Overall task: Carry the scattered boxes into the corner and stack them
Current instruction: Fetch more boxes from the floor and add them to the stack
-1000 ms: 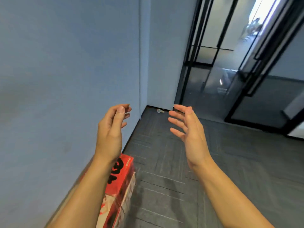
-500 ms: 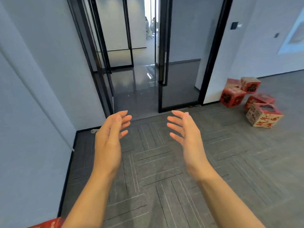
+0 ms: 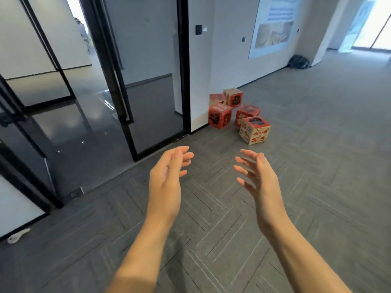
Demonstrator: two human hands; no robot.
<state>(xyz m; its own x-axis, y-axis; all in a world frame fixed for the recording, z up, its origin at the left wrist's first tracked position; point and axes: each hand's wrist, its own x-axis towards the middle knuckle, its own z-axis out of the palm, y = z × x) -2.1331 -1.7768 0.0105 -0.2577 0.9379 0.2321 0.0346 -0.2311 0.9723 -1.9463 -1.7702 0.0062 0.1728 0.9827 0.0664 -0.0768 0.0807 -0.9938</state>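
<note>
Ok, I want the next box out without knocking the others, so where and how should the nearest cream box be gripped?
Probably by two opposite side walls, one palm each, approaching the cream box from the open carpet in front. It is a cube likely too wide for one hand, with a red box close behind. The left hand and right hand are empty.

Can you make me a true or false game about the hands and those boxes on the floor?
1. The left hand and right hand hold nothing. True.
2. The boxes form one tall tower. False: they sit in a loose cluster on the floor by the wall.
3. The nearest box is blue. False: it is cream with red marks.
4. A poster hangs on the wall. True.
</note>
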